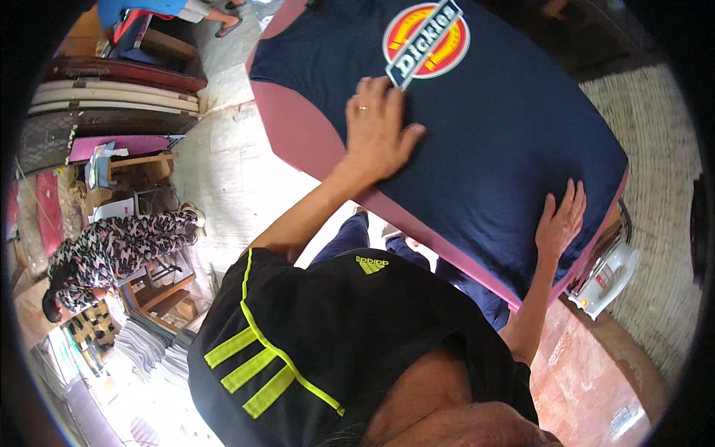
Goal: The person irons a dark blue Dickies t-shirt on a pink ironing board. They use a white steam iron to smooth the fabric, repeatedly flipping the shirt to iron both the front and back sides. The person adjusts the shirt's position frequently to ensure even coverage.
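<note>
Navy shirt: matt knitted cloth, smooth where pressed flat; its round printed badge looks slightly glossy. Board beneath: matt maroon padded covering. Iron: glossy white plastic with bright metal. Floor: pale, smooth stone tile.

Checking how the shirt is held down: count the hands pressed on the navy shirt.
2. The left hand lies flat on the navy shirt just below its round printed logo. The right hand lies flat near the shirt's lower right edge. No others show.
</note>
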Demonstrator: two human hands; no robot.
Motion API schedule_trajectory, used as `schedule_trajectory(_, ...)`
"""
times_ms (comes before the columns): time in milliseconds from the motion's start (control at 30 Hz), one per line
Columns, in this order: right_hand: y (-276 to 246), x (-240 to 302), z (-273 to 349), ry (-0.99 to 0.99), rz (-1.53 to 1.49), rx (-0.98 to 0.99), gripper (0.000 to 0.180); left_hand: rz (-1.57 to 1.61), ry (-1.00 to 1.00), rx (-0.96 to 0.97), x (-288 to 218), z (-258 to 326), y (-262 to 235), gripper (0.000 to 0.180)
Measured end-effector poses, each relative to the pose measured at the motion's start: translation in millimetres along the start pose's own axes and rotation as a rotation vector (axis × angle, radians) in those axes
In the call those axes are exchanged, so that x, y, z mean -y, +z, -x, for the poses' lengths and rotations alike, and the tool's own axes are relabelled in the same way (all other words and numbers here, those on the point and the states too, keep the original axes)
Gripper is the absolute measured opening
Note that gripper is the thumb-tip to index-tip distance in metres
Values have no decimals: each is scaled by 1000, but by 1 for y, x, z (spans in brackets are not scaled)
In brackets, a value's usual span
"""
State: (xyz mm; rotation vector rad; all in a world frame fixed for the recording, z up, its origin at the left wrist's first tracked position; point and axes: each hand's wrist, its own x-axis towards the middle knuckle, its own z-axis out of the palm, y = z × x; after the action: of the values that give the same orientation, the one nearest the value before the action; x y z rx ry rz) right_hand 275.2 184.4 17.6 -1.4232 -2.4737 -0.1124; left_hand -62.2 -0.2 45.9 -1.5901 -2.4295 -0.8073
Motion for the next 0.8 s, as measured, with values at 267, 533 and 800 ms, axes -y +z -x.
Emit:
schedule_trajectory(267,2,-11,-2,-74,4,-15,55,-310,-192,-215,185,-36,-24,18)
schedule_trajectory(533,-10,170,-51,-344,-378,-148,36,-275,-341,-422,239,-43,-42,43)
schedule_trajectory(800,61,441,-134,-975,-756,117,13,27,-341,-302,275,-71,-49,32)
